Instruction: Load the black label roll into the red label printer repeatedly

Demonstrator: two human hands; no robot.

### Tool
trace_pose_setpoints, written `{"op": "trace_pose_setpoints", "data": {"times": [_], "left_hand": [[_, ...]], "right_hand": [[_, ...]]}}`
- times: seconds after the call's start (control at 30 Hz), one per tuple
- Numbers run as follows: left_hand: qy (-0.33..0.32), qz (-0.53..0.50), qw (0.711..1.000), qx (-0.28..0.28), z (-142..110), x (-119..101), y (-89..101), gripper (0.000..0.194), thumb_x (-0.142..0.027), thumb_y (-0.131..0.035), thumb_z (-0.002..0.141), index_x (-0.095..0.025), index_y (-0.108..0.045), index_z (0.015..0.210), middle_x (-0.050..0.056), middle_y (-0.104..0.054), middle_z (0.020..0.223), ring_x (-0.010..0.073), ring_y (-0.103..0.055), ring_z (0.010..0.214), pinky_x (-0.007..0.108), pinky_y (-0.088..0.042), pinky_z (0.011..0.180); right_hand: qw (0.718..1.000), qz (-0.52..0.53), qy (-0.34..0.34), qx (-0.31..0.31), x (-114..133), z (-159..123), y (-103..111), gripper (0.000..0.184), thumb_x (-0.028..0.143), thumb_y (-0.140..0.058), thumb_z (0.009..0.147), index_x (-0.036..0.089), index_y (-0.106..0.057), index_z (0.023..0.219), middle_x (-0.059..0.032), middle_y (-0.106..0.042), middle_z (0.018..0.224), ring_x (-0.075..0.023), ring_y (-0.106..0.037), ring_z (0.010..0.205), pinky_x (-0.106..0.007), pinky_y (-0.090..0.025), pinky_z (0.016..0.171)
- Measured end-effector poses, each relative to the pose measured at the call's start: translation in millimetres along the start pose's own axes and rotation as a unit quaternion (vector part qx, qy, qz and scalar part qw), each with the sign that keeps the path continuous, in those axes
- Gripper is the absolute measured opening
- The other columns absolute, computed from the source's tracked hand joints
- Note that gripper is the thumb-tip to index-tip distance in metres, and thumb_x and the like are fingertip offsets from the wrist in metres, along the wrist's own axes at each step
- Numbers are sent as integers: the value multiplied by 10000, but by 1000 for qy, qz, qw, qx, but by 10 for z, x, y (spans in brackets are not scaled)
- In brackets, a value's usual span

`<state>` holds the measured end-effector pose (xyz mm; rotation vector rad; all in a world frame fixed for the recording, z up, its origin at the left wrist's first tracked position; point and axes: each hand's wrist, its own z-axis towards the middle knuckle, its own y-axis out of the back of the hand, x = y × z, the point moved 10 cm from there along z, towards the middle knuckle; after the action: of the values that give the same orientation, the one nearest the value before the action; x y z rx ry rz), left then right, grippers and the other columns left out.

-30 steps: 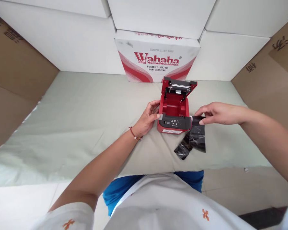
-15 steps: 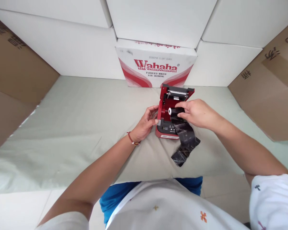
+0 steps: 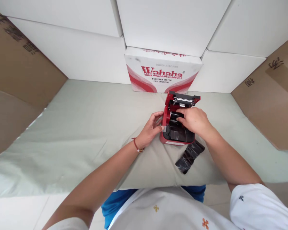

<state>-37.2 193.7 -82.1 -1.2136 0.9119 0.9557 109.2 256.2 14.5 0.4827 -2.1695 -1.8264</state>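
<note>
A small red and black label printer [image 3: 165,137] stands on the cloth with its lid [image 3: 183,99] raised. My left hand [image 3: 151,130] steadies its left side, thumb on the front corner and fingers along the wall. Inside the open bay, my right hand [image 3: 195,120] grips a roll of glossy black ribbon [image 3: 174,118] between thumb and fingers. The roll's white core end shows at its left; its right end is hidden by my hand. The ribbon's loose length runs over the printer's front panel, and its tail [image 3: 189,157] lies creased on the cloth in front.
Behind the printer a white and red Wahaha water carton [image 3: 163,76] leans against stacked white boxes [image 3: 86,52]. Brown cardboard boxes flank the table at left [image 3: 26,70] and right [image 3: 268,102]. A pale green cloth [image 3: 91,115] covers the table.
My right hand has lowered the black ribbon roll into the printer's bay. The ribbon now lies across the front panel. My left hand stays on the printer's side, while the view has shifted slightly.
</note>
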Motion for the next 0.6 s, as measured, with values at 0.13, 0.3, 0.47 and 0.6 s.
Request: {"op": "trace_pose_setpoints", "data": {"times": [0.13, 0.3, 0.47, 0.6], "left_hand": [[-161, 248, 949, -109, -223, -631, 15, 433, -286, -730, 897, -261, -621, 1316, 95, -615, 1379, 250, -596, 1319, 411, -546, 1061], [-327, 483, 812, -3, -625, -1115, -673, 367, -142, -588, 997, -221, -631, 1353, -49, -623, 748, 113, -588, 648, 255, -466, 633], [-368, 616, 695, 40, -824, -1059, -982, 241, -191, -531, 1053, -160, -649, 1261, -45, -621, 672, 126, -558, 544, 314, -365, 516], [-387, 646, 657, 39, -878, -1007, -990, 211, -182, -537, 1055, -140, -654, 1225, -28, -636, 680, 133, -576, 556, 326, -369, 509]], "right_hand": [[1000, -17, 8, -17, 54, 21, -1, 423, 331, -633, 991, 338, -750, 1397, -106, -819, 1240, -350, -765, 1056, -415, -554, 801], [991, 124, 48, -22, -4, -113, 53, 431, 354, -682, 974, 273, -748, 1392, -52, -832, 931, -262, -752, 858, -352, -531, 747], [908, 364, 49, -203, -462, -383, 522, 291, 459, -666, 1004, 226, -837, 1047, -7, -741, 767, -171, -666, 691, -301, -538, 671], [864, 319, 44, -386, -718, -471, 838, 387, 522, -611, 1043, 255, -779, 1267, -86, -776, 1126, -224, -729, 952, -367, -611, 807]]}}
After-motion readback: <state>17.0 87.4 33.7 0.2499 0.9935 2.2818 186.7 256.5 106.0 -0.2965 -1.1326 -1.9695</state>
